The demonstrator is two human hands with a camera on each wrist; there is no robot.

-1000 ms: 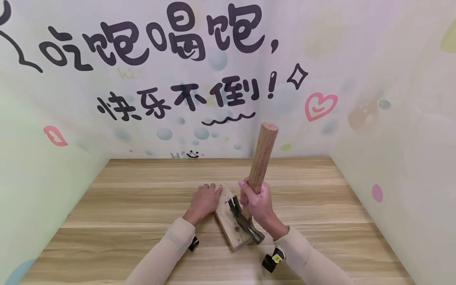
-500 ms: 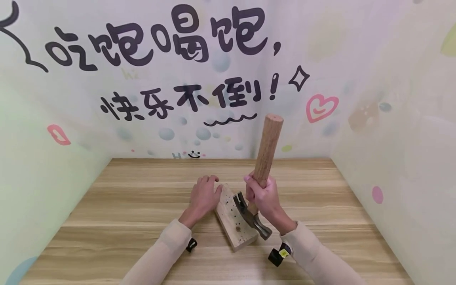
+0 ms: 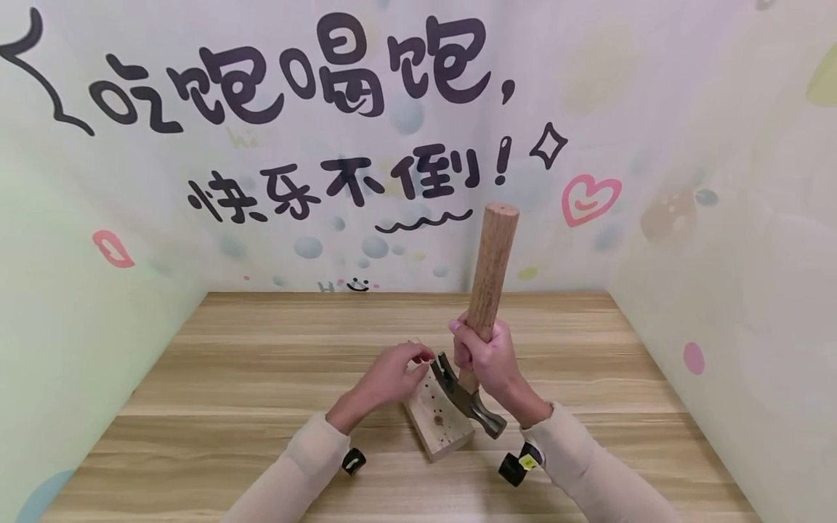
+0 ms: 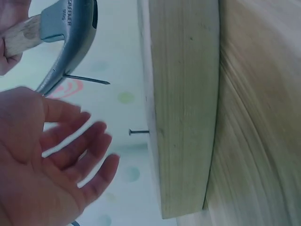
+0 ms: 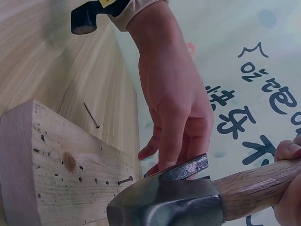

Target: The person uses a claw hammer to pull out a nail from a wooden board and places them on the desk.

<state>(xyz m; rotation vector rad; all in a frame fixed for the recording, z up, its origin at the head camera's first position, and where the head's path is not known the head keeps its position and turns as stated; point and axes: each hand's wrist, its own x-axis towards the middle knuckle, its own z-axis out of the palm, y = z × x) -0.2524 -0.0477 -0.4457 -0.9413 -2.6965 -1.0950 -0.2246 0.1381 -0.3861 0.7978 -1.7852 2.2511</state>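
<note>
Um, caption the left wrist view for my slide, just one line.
Left grip near the hammer, with one nail jutting from the board and another nail higher in the picture.

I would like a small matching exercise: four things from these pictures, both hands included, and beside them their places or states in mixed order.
Things:
1. Hammer
2. Left hand
3. Wooden block
4. Right hand

Places or states:
A. pale, lying on the table
B. curled firmly round a handle
C. near the claw, fingers loosely bent
D. held with its handle pointing upward

Right pairs: 1-D, 2-C, 3-A, 4-B
</note>
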